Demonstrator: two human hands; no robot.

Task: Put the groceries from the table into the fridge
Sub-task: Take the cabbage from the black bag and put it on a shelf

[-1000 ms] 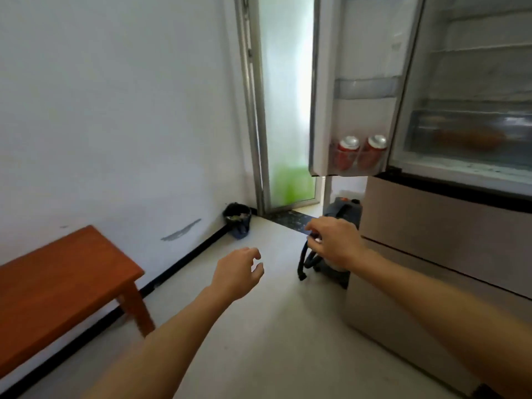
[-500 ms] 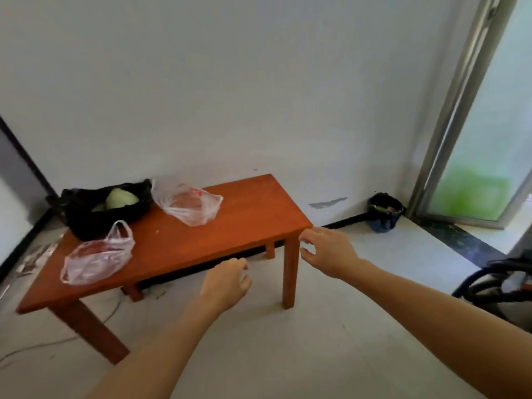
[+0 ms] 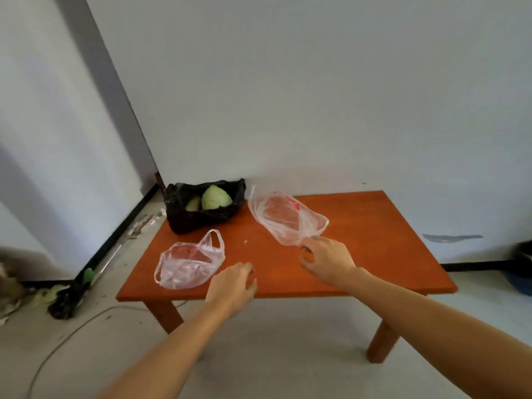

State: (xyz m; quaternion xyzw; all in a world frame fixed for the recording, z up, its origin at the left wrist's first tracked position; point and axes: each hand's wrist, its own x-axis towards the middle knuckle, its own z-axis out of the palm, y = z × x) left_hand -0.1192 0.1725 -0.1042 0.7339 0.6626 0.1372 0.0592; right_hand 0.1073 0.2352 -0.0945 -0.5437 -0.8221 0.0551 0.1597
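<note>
A low orange wooden table [image 3: 374, 226] stands against the white wall. On it lie three bags: a black bag [image 3: 190, 217] holding green cabbage [image 3: 215, 197] at the back left, a clear plastic bag [image 3: 187, 262] with red contents at the front left, and a second clear bag [image 3: 288, 220] with red print in the middle. My left hand [image 3: 231, 287] hovers at the table's front edge, just right of the front bag, fingers loosely curled and empty. My right hand [image 3: 326, 259] reaches over the table, its fingers at the near end of the middle bag, holding nothing. The fridge is out of view.
Litter and a dark bundle [image 3: 66, 298] lie on the floor at the left by the wall corner. A thin cable [image 3: 72, 332] runs across the floor in front of the table. A dark bin [image 3: 521, 266] sits at the right edge by the wall.
The view has swung left from the open fridge to the table. Both hands have moved forward over the table's front, the right one reaching the middle clear bag.
</note>
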